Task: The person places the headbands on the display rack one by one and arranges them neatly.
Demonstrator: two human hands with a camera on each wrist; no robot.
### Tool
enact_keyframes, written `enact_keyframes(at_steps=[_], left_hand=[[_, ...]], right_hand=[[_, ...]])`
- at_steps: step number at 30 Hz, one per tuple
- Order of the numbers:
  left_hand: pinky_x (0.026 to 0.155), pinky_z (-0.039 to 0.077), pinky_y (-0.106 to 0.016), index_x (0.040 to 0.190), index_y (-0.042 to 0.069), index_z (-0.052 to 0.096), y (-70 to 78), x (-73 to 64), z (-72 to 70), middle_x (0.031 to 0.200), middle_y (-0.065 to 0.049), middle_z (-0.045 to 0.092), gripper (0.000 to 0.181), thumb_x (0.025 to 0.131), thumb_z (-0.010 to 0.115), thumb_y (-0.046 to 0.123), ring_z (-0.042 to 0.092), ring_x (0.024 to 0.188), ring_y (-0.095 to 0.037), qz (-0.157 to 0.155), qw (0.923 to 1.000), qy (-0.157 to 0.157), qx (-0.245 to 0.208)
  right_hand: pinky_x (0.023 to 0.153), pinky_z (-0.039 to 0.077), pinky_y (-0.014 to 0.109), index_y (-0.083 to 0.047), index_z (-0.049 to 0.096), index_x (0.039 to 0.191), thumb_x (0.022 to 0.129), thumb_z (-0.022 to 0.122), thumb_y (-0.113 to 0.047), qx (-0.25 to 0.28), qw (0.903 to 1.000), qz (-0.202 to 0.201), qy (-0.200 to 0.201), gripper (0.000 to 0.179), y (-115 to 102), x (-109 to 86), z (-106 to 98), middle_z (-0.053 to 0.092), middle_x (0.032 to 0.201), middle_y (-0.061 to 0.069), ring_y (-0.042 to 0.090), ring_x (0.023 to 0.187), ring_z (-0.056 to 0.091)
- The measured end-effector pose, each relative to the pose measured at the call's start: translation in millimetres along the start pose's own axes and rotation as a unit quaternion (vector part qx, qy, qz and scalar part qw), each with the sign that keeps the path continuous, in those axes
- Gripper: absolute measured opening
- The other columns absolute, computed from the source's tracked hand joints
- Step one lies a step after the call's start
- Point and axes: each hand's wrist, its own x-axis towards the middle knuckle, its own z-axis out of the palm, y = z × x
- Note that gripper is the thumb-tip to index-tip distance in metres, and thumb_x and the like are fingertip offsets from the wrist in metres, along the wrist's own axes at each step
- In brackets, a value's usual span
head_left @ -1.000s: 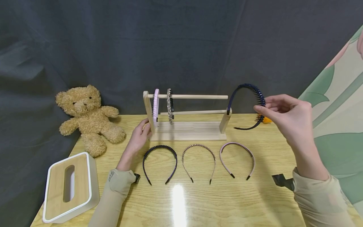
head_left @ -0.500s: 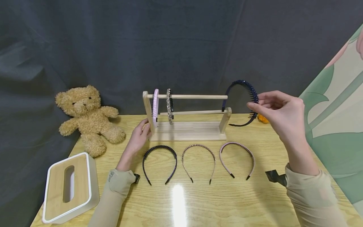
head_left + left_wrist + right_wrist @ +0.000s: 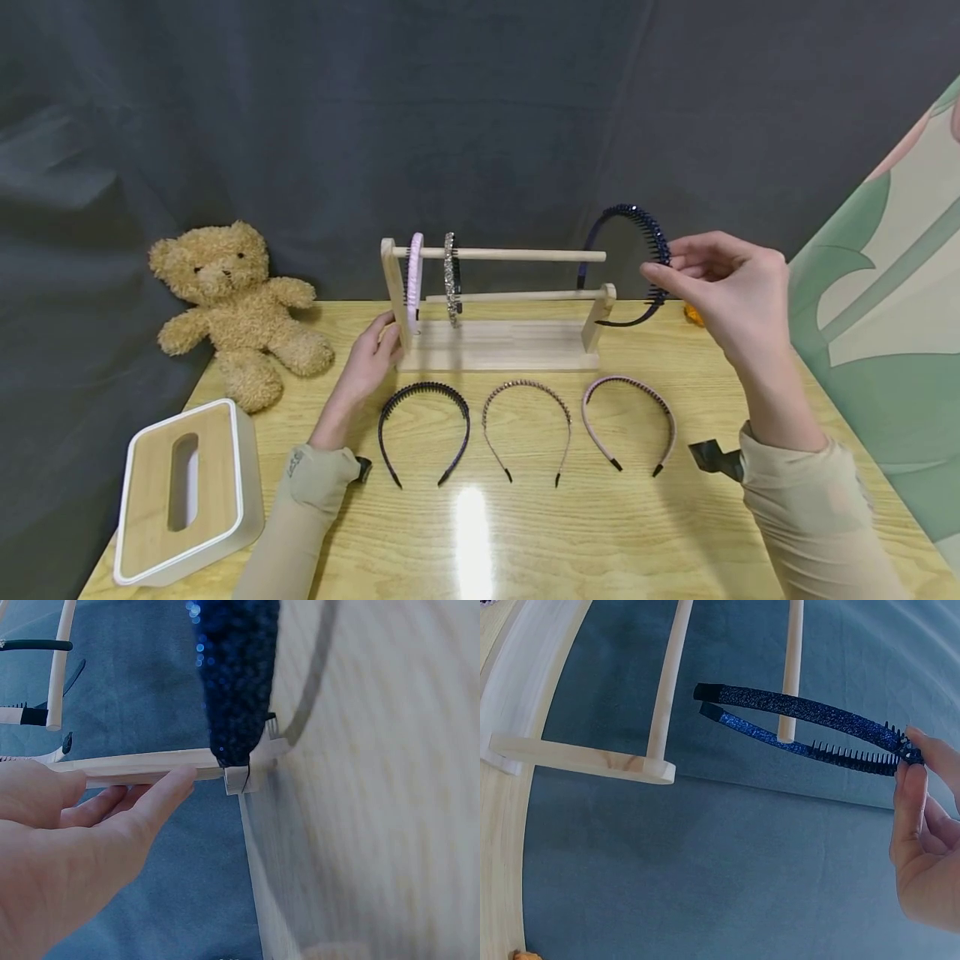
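Note:
My right hand [image 3: 731, 292] pinches a navy glitter headband [image 3: 654, 233] with comb teeth between thumb and fingers. In the right wrist view, the end of the rack's upper rod [image 3: 793, 675] lies between that headband's two arms. At the wooden headband rack [image 3: 510, 346], my left hand [image 3: 371, 358] grips the left upright [image 3: 150, 766], thumb on one side and fingers on the other. A lilac headband [image 3: 414, 275] and a silver rhinestone headband [image 3: 451, 279] hang from the rod's left part.
In front of the rack lie a dark toothed headband [image 3: 423, 388], a thin beaded headband [image 3: 525, 385] and a pink headband [image 3: 626, 380]. A teddy bear [image 3: 236, 308] and tissue box [image 3: 146, 492] stand left. Something orange [image 3: 693, 315] sits behind the right hand.
My right hand has moved left and slightly up with the navy headband, whose loop now surrounds the upper rod's free end. The left hand has stayed on the upright.

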Motion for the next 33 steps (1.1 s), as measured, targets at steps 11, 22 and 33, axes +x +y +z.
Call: enact_keyframes(at_steps=[11, 22, 33], left_hand=[[0.119, 0.046, -0.047, 0.161, -0.009, 0.036, -0.4, 0.2, 0.4, 0.158, -0.036, 0.04, 0.046, 0.119, 0.035, 0.011, 0.048, 0.143, -0.051, 0.006, 1.0, 0.003, 0.001], [0.12, 0.045, -0.048, 0.161, -0.011, 0.034, -0.7, 0.8, 0.0, 0.158, -0.037, 0.039, 0.047, 0.119, 0.034, 0.011, 0.046, 0.143, -0.053, 0.012, 0.9999, 0.001, 0.004], [0.119, 0.047, -0.046, 0.161, -0.009, 0.035, 1.2, 0.7, 0.0, 0.159, -0.036, 0.039, 0.047, 0.119, 0.035, 0.01, 0.048, 0.142, -0.051, 0.003, 1.0, 0.003, 0.009]], right_hand=[[0.039, 0.042, 0.015, -0.001, 0.082, 0.103, 0.083, 0.096, -0.011, 0.002, 1.0, -0.006, -0.002, 0.027, -3, 1.7, 8, 0.074, 0.078, -0.01, 0.004, 0.06, 0.064], [0.059, 0.057, 0.012, -0.001, 0.082, 0.103, 0.083, 0.095, -0.012, 0.004, 0.9999, -0.015, -0.001, 0.027, -11, 0.5, 19, 0.075, 0.081, -0.009, 0.005, 0.068, 0.069], [0.059, 0.055, 0.011, 0.002, 0.081, 0.104, 0.084, 0.094, -0.007, 0.003, 0.9996, -0.027, -0.004, 0.026, -9, 1.1, 32, 0.073, 0.079, -0.013, 0.002, 0.067, 0.068]])
